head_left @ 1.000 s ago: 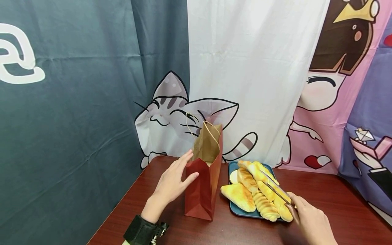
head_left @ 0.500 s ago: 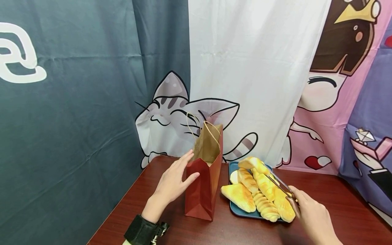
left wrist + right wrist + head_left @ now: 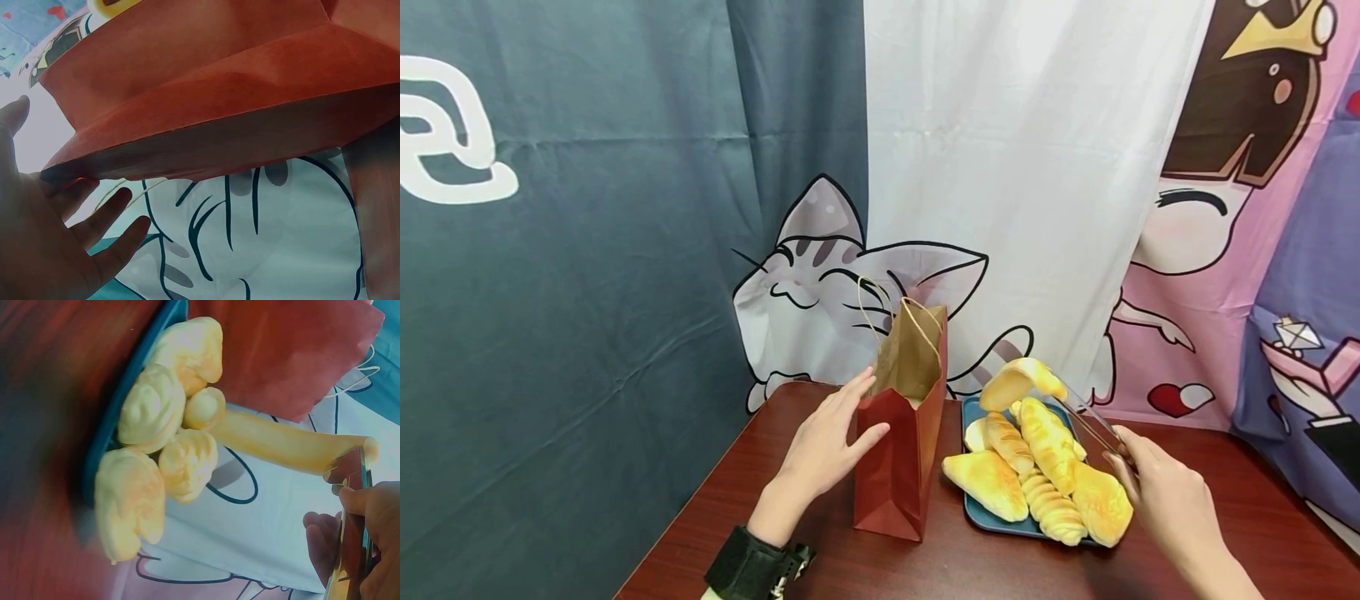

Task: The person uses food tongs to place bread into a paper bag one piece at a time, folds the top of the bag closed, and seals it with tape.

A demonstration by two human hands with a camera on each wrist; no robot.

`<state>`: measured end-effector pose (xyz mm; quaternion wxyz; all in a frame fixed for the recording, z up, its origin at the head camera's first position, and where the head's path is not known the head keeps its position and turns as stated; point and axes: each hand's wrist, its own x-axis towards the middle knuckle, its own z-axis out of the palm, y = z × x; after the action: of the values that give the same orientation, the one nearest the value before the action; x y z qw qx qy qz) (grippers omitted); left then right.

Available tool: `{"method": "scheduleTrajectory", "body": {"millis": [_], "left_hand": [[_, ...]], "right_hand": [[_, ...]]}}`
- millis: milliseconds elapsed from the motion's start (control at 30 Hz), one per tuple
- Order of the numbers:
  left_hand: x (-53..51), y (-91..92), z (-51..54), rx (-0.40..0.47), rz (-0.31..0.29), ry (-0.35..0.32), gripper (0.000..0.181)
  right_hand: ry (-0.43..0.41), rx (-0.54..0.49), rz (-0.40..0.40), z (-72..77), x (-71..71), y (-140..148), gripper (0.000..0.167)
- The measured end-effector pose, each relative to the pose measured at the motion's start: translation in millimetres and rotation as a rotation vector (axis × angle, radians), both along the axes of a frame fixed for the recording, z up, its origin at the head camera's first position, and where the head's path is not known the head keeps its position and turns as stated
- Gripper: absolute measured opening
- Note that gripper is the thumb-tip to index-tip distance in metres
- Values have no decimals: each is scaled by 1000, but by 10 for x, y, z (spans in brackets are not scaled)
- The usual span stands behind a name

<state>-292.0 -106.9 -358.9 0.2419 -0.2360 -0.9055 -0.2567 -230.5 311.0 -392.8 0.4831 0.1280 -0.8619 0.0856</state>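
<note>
Black wristband [image 3: 747,565], one, on the left wrist. Left hand [image 3: 823,442]: fingers extended, thumb spread wide, set at the near end of the bag; nothing gripped, firm contact cannot be told. Right hand [image 3: 1172,492]: fingers and thumb curled round metal tongs [image 3: 1097,431]. Dark red-brown table [image 3: 1000,575], beneath all. Red paper bag [image 3: 891,475], upright, mouth open, cord handles raised, between the left hand and the tray. Blue tray [image 3: 988,518], right of the bag, bearing assorted breads: triangular bread [image 3: 987,483] and ridged roll [image 3: 1052,507] foremost, long golden bread [image 3: 1048,442] and scored roll [image 3: 1009,442] behind. Curved bread [image 3: 1017,383], one, pinched in the tongs' tips, raised above the tray's far part. Printed cloth backdrop [image 3: 1000,167], with smiling cat, rearmost.
</note>
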Motion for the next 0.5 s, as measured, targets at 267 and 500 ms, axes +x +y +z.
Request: {"method": "scheduleTrajectory", "body": {"millis": [267,500], "left_hand": [[7,-12,1,-1,3,-15,68],[0,-30,6,-6,6,-13,66]], "right_hand": [[26,11,11,132,-36,-22,42],[22,2,7,261,-66,-47,40]]}}
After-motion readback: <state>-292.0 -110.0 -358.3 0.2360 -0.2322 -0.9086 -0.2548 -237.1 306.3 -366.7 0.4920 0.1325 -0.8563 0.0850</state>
